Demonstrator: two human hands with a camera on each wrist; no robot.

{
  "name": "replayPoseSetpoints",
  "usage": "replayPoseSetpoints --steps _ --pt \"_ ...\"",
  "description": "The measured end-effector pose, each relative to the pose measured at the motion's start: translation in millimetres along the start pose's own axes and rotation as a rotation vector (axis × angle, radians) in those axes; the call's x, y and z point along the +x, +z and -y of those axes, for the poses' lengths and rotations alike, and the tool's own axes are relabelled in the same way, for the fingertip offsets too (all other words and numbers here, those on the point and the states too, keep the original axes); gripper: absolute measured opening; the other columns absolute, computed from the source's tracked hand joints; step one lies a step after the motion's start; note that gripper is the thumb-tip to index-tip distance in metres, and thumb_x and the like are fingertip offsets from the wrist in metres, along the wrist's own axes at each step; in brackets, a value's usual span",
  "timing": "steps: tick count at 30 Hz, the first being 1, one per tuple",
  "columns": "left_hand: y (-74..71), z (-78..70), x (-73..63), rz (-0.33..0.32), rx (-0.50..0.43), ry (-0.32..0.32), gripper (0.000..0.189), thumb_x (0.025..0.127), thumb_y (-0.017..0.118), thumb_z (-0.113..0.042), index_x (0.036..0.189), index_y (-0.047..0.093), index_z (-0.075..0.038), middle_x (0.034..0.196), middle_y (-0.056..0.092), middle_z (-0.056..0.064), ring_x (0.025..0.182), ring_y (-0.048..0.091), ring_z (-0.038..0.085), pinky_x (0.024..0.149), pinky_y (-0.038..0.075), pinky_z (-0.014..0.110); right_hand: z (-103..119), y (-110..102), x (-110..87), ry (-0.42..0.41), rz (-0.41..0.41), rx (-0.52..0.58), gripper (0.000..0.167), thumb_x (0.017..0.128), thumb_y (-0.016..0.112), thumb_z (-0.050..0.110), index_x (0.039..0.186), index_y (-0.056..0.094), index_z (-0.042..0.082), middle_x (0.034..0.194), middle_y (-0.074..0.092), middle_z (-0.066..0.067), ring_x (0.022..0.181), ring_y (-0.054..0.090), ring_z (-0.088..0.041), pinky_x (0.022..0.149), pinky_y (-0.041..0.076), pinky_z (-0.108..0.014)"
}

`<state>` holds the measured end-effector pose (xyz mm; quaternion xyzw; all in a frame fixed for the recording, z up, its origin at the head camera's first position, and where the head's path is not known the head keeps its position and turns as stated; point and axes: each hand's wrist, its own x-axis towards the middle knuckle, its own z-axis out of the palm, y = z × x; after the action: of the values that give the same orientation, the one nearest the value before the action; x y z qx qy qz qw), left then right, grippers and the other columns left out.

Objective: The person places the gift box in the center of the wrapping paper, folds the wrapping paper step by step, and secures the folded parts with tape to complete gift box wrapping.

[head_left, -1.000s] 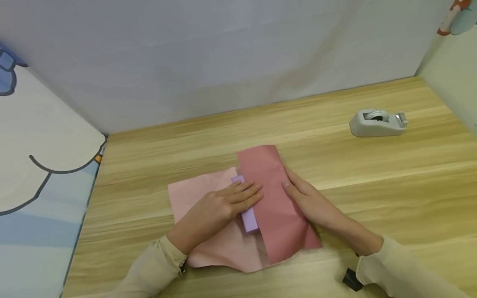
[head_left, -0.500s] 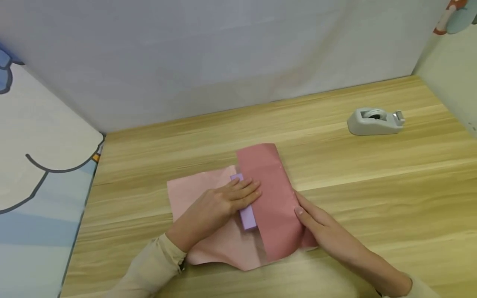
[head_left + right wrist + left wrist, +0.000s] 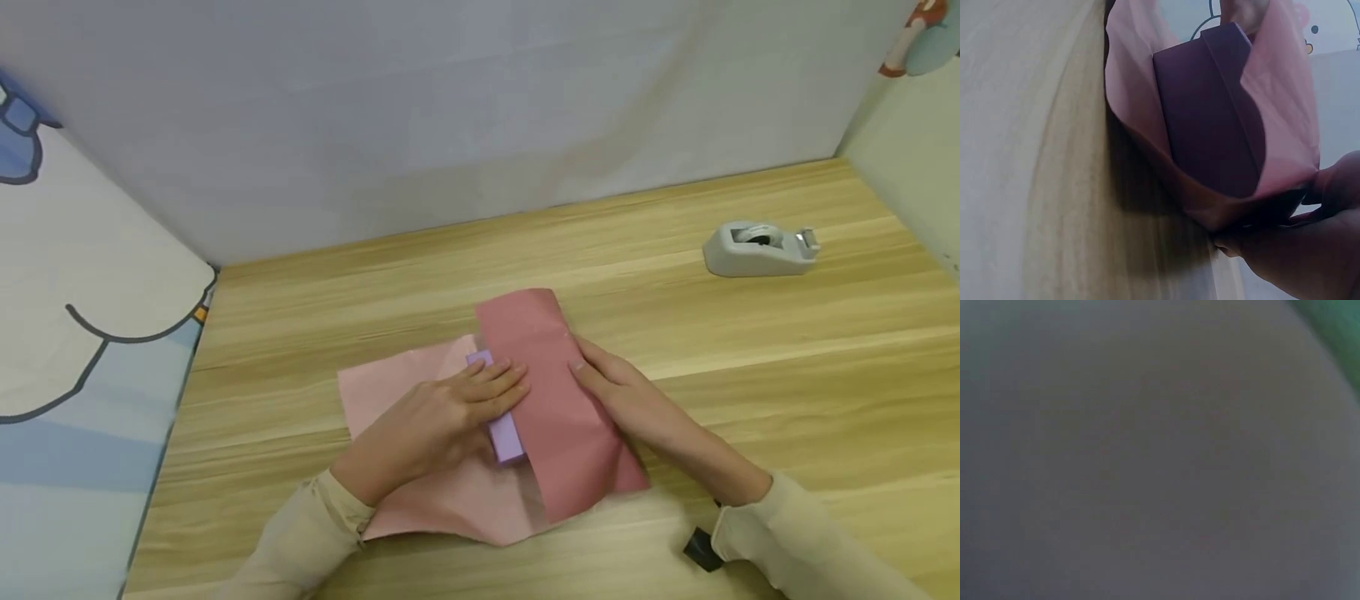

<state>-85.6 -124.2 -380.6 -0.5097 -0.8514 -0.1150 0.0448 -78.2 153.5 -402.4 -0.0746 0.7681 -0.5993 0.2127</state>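
A light purple box (image 3: 507, 440) lies on a sheet of wrapping paper, pale pink inside (image 3: 397, 371) and darker pink outside (image 3: 562, 442). The paper's right part is folded over the box, leaving a strip of it bare. My left hand (image 3: 431, 421) presses flat with extended fingers on the box and the flap's edge. Along the right fold lies my right hand (image 3: 641, 412), its thumb on top of the paper and its fingers at the side. Seen from the right wrist, the box (image 3: 1210, 112) sits inside the open end of the curved paper (image 3: 1135, 81). The left wrist view is blurred grey.
A grey tape dispenser (image 3: 757, 250) with a roll in it stands at the back right of the wooden table (image 3: 337, 283). A pale wall (image 3: 450, 125) rises behind the table, with cartoon-printed panels at the sides.
My right hand slid toward me along the fold, then back away along it. My left hand stays pressed on the flap's edge, and the paper's near edge has shifted slightly.
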Motion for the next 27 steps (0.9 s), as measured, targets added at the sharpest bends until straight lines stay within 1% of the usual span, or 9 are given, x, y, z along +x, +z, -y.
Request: replayPoseSetpoints --steps 2,4,9,11,14,17,19,23,27 --pt "-0.4 -0.3 -0.1 0.011 -0.058 -0.004 0.071 0.085 0.085 -0.02 0.149 0.057 -0.008 0.157 0.054 0.008 0.146 0.053 0.022 0.125 0.035 0.04 -2.0 0.3 -0.9 -0.005 -0.011 -0.02 0.062 0.114 0.038 0.033 0.167 0.019 0.007 0.172 0.022 -0.019 0.16 0.02 -0.038 0.128 0.018 -0.063" --pt "-0.4 -0.9 -0.8 0.018 -0.098 -0.012 0.081 0.081 0.088 -0.031 0.151 0.054 -0.007 0.159 0.051 0.009 0.148 0.05 0.024 0.127 0.033 0.043 -3.6 0.7 -2.7 -0.014 -0.013 -0.024 0.062 0.114 0.039 0.032 0.167 0.019 0.006 0.172 0.024 -0.02 0.158 0.024 -0.039 0.127 0.02 -0.063" --pt "2.0 -4.1 -3.0 0.029 -0.143 -0.037 0.083 0.09 0.079 -0.046 0.155 0.048 -0.005 0.163 0.044 0.011 0.153 0.042 0.026 0.127 0.029 0.054 -5.7 2.3 -15.7 -0.015 -0.021 -0.046 0.065 0.113 0.043 0.034 0.166 0.019 0.006 0.171 0.026 -0.022 0.156 0.028 -0.04 0.125 0.025 -0.063" --pt "3.1 -5.5 -3.7 0.031 -0.142 -0.052 0.08 0.093 0.075 -0.047 0.156 0.046 -0.006 0.164 0.042 0.01 0.154 0.04 0.026 0.126 0.028 0.06 -6.8 4.2 -23.0 -0.012 -0.029 -0.058 0.066 0.112 0.045 0.036 0.166 0.02 0.006 0.17 0.027 -0.022 0.157 0.029 -0.04 0.125 0.027 -0.061" --pt "3.8 -6.2 -4.1 0.029 -0.127 -0.065 0.078 0.095 0.072 -0.047 0.157 0.045 -0.007 0.165 0.042 0.008 0.155 0.04 0.026 0.123 0.028 0.067 -8.2 8.4 -34.1 -0.013 -0.034 -0.041 0.067 0.112 0.046 0.036 0.166 0.02 0.006 0.171 0.025 -0.022 0.158 0.027 -0.04 0.124 0.027 -0.057" --pt "3.3 -5.7 -4.0 0.025 -0.132 -0.067 0.078 0.095 0.072 -0.047 0.157 0.045 -0.007 0.165 0.042 0.008 0.155 0.039 0.025 0.124 0.029 0.066 -8.7 10.9 -44.9 -0.01 -0.037 -0.035 0.068 0.111 0.048 0.035 0.166 0.02 0.005 0.171 0.023 -0.023 0.158 0.024 -0.041 0.123 0.028 -0.055" --pt "3.2 -5.2 -3.7 0.02 -0.146 -0.062 0.078 0.095 0.073 -0.045 0.157 0.045 -0.007 0.165 0.041 0.009 0.155 0.039 0.025 0.125 0.028 0.063 -7.8 10.1 -49.7 -0.001 -0.044 -0.049 0.068 0.11 0.051 0.034 0.165 0.022 0.005 0.169 0.028 -0.025 0.156 0.03 -0.044 0.121 0.033 -0.056" --pt "6.1 -3.9 -5.0 -0.014 -0.153 -0.042 0.077 0.094 0.075 -0.043 0.155 0.048 -0.006 0.164 0.044 0.01 0.154 0.042 0.026 0.124 0.031 0.061 -4.0 4.0 -47.0 0.015 -0.065 -0.08 0.065 0.109 0.054 0.035 0.162 0.03 0.006 0.162 0.041 -0.026 0.149 0.043 -0.045 0.115 0.044 -0.058" --pt "11.4 -2.4 -6.8 -0.087 -0.075 0.013 0.074 0.092 0.077 -0.045 0.15 0.054 -0.005 0.159 0.051 0.012 0.149 0.049 0.027 0.122 0.037 0.059 -0.2 -2.3 -33.2 0.013 -0.093 -0.09 0.06 0.109 0.054 0.034 0.16 0.034 0.007 0.161 0.043 -0.022 0.148 0.045 -0.045 0.114 0.045 -0.06"
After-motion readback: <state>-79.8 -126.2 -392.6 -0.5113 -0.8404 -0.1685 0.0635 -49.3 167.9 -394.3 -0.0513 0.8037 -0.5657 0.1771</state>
